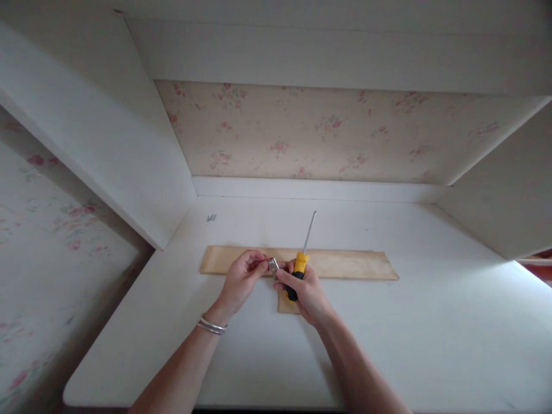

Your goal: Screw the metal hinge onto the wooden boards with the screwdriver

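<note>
My right hand [311, 296] is closed around a screwdriver [301, 263] with a yellow and black handle, its metal shaft pointing up and away. Between the thumb and fingers of that same hand is a small shiny metal piece [273, 266], perhaps a bracket or hinge. My left hand [244, 279] pinches right beside the metal piece; whatever is in its fingertips is too small to make out. Beneath both hands a long, flat wooden board [353, 265] lies across the table. A short wooden piece [284, 303] is partly hidden under my right hand.
The white tabletop [150, 333] has a rounded front left corner. Several small dark items [211, 218], likely screws, lie at the back left. White side panels [107, 115] and an overhead shelf [323, 54] enclose the table, with floral wallpaper [302, 132] behind.
</note>
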{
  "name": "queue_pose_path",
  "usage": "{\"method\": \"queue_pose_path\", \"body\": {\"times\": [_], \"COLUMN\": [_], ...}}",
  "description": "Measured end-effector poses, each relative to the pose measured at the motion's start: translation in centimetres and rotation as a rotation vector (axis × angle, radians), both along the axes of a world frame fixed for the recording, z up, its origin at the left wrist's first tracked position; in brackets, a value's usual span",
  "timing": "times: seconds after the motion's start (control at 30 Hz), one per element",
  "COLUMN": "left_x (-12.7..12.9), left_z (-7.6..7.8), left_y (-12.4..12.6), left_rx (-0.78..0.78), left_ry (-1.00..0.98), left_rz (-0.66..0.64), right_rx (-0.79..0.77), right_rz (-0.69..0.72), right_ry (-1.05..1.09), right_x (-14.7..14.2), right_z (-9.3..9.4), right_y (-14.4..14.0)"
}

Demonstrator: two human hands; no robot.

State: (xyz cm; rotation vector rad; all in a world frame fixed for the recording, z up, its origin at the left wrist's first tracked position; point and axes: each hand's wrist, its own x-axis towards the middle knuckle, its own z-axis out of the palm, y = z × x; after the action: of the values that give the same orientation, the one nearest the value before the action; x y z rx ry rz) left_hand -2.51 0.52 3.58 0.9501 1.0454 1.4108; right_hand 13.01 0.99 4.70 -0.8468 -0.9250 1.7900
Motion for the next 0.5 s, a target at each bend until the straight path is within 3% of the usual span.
{"method": "queue_pose_path", "body": {"times": [0.13, 0.5], "left_x": [-0.26, -0.11], "left_z": [0.17, 0.26], "left_y": [-0.31, -0.62], "left_rx": [0.025, 0.017], "left_ry": [0.101, 0.147], "left_rz": [-0.046, -0.116], "right_rx": [0.023, -0.006], "right_rz": [0.006, -0.086], "right_ry": [0.038, 0.105], "right_x": [0.09, 0.26], "right_z": [-0.3, -0.4], "right_y": [-0.06, -0.02]}}
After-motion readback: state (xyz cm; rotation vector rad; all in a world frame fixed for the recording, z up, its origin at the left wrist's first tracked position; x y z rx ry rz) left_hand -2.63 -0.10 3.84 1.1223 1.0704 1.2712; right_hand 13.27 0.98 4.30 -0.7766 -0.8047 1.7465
